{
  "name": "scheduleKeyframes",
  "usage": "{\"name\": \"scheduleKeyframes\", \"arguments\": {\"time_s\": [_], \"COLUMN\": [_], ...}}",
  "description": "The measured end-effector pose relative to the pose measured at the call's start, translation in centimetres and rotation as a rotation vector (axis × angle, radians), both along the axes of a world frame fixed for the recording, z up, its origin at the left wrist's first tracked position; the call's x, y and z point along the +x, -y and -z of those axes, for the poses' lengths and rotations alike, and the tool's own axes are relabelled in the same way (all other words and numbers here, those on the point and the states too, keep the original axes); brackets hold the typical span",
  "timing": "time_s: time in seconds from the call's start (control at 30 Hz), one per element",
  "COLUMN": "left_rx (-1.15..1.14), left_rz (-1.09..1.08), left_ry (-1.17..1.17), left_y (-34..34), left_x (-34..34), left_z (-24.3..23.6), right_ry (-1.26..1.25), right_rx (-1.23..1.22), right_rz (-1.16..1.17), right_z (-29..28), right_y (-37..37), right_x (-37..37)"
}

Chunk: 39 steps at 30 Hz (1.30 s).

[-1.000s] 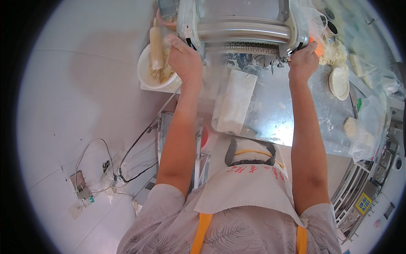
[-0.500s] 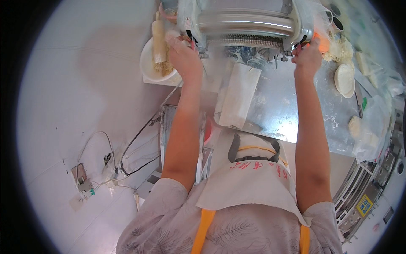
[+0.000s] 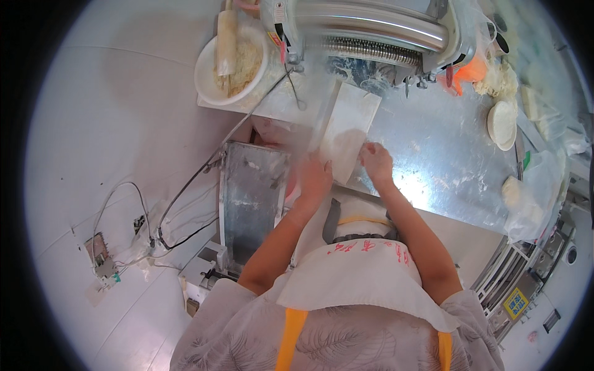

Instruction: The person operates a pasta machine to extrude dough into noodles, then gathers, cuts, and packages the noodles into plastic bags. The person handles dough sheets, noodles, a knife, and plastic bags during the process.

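Note:
A pale rectangular board lies slanted across the table's front edge, below the roller machine. My left hand is at its near left side. A hazy smear in the picture blurs those fingers, and whether they touch or grip the board I cannot tell. Beside the board's right edge is my right hand, its fingers loosely bent and apart, with nothing visible in them. The machine has a shiny metal roller and a ribbed roller beneath it.
Left of the machine, a white bowl holds crumbly dough and a wooden rolling pin. The flour-dusted metal table carries a round white dish and plastic bags on the right. A dark cable runs down on the left.
Both hands have left the two ends of the roller machine and come down towards me, to either side of the pale board. The view has shifted slightly.

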<state>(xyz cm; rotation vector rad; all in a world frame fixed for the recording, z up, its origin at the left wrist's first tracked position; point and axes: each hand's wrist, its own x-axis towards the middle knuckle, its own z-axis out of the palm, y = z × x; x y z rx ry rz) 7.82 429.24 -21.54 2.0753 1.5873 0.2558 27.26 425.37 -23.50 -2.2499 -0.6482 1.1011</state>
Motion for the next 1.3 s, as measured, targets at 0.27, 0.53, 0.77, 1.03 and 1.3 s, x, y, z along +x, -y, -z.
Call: {"name": "scheduleKeyframes", "arguments": {"time_s": [0.27,0.53,0.77,1.03,1.3], "left_rx": [-0.049,-0.483,-0.482,-0.627,-0.800], "left_rz": [-0.112,-0.140,-0.046,0.368,0.287], "left_ry": [0.034,0.244,0.367,0.389,0.352], "left_y": [-0.3,2.0,11.8,17.8,18.9], "left_x": [1.7,6.0,18.1,33.9,34.7], "left_z": [0.1,3.1,6.0,4.0,4.2], "right_ry": [0.073,0.296,0.497,0.818,0.290], "right_rx": [-0.074,0.101,0.207,0.139,0.085], "right_rz": [-0.027,-0.177,-0.182,-0.053,0.090], "right_z": [-2.4,2.7,1.4,2.1,-1.4], "right_y": [0.3,5.2,13.7,23.9,25.7], "right_x": [-3.0,2.8,14.0,29.4,34.4]}}
